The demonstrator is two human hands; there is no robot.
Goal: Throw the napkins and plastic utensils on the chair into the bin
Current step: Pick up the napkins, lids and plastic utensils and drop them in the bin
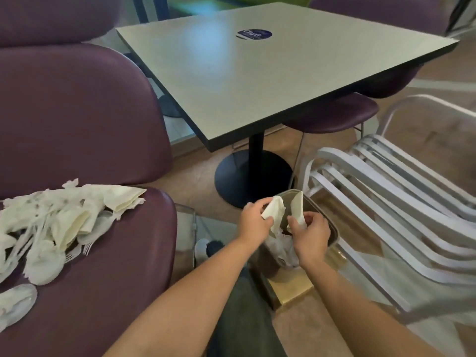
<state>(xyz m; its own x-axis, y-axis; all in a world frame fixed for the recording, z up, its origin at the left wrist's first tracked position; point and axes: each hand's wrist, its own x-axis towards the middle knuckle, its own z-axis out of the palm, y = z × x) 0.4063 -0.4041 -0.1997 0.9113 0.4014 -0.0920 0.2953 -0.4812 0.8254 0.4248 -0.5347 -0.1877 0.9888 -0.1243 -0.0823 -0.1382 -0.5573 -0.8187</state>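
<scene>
Both hands are over the bin [332, 234], which stands on the floor just in front of the bench's [257, 73] black round base. The left hand [253, 224] has its grip pinched on a folded napkin [274, 208] above the bin's near-left rim, and the right hand [310, 234] has its grip curled round a second napkin [298, 210] that sticks up over the opening — neither is let go yet. Crumpled white litter [282, 247] already lies inside the bin.

To the left of the bin, well apart from it, the purple chair [103, 279] carries a heap of napkins [77, 207] on its seat, mixed with white plastic utensils [51, 251] — spoons and forks, tangled together. One more spoon [15, 302] lies alone nearer the seat's front edge. Right of the bin stands a white slatted chair [386, 202].
</scene>
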